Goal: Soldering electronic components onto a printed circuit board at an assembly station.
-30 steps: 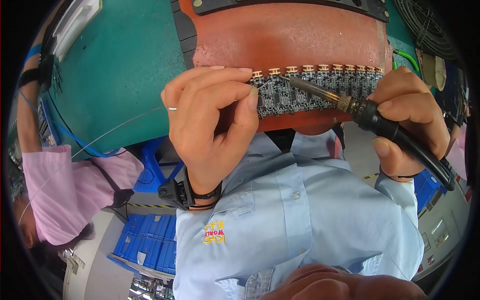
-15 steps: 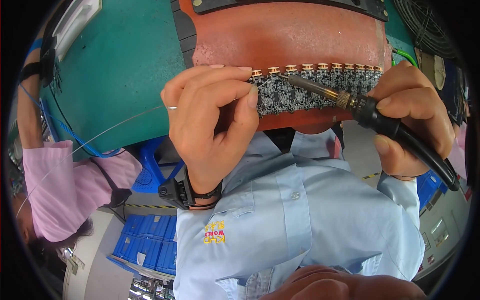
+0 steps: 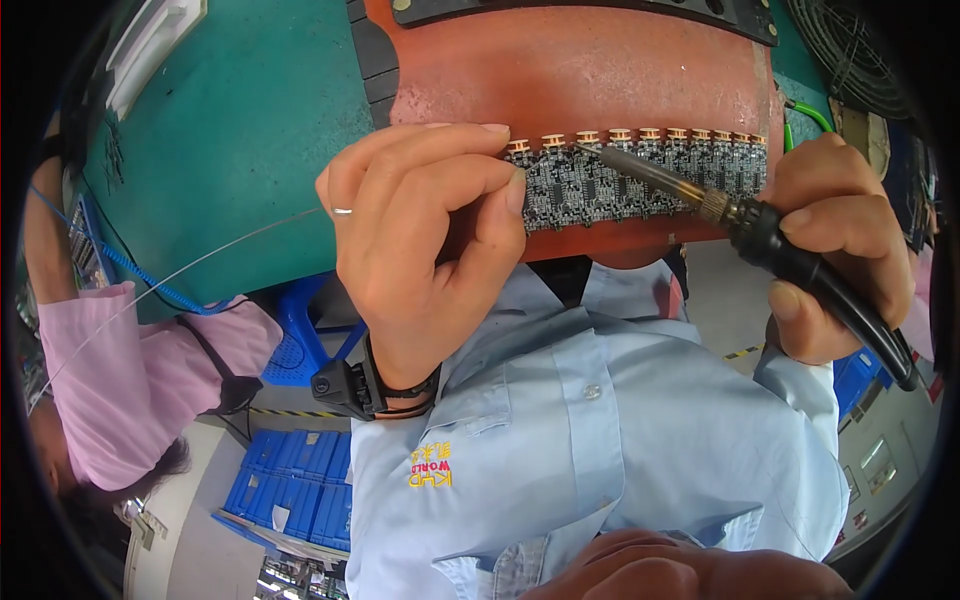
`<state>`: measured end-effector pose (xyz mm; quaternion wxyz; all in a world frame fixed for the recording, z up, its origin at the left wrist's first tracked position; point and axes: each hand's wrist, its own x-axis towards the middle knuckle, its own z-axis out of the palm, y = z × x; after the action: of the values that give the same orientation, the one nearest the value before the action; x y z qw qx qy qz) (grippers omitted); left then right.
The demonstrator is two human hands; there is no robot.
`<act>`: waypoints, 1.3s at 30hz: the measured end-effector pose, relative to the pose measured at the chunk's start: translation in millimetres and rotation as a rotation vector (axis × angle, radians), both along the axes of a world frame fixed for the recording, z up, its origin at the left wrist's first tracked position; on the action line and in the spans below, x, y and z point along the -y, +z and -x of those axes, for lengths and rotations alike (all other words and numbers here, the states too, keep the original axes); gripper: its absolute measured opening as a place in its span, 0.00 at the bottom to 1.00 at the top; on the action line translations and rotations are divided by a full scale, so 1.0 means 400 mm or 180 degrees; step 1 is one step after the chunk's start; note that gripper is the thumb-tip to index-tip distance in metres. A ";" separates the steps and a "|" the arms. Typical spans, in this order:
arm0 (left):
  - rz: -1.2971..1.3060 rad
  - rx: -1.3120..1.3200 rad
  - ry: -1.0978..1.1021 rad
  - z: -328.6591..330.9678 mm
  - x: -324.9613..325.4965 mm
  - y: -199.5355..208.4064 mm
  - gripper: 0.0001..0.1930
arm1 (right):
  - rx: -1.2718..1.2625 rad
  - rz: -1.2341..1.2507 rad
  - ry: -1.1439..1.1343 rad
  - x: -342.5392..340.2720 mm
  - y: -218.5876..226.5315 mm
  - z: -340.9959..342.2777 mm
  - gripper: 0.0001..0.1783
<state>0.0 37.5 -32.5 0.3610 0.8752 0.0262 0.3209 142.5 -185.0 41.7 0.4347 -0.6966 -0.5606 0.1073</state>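
Observation:
A row of joined small circuit boards (image 3: 640, 190), dark and packed with tiny parts, lies on a reddish-brown mat, with copper-coloured spool-like pieces (image 3: 620, 134) along its far edge. My right hand (image 3: 840, 245) is closed round the black handle of a soldering iron (image 3: 655, 172). The iron's tip is close to the third copper piece from the left; contact cannot be made out. At the left end of the boards, my left hand (image 3: 425, 235) pinches a thin solder wire (image 3: 235, 240), which trails off to the left. Its fingertips partly cover that end.
The reddish-brown mat (image 3: 560, 75) rests on a green tabletop (image 3: 250, 120). A dark bar (image 3: 600, 12) crosses the far side. Beside it at right are a round metal grille (image 3: 850, 55) and a green cable (image 3: 812, 112). A co-worker's pink sleeve (image 3: 100, 340) is at left.
The iron's tip has shifted right, from by the second copper piece to near the third. My left hand stays at the boards' left end, still pinching the wire.

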 end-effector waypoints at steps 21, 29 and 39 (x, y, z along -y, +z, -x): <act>0.0069 -0.0036 0.0008 -0.002 0.003 -0.008 0.09 | -0.0149 0.0027 -0.0028 -0.025 -0.014 0.009 0.21; 0.0289 -0.0402 0.0301 0.014 0.014 0.020 0.03 | -0.0435 -0.1022 -0.0733 0.066 -0.037 0.013 0.21; 0.0615 -0.0373 0.0719 0.063 -0.025 0.046 0.07 | 0.0595 -0.2542 -0.4142 0.483 -0.053 0.052 0.21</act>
<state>-25.0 47.5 -14.0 0.4031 0.8451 0.1762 0.3038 121.9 -378.0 20.3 0.5796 -0.6825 -0.0685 -0.4400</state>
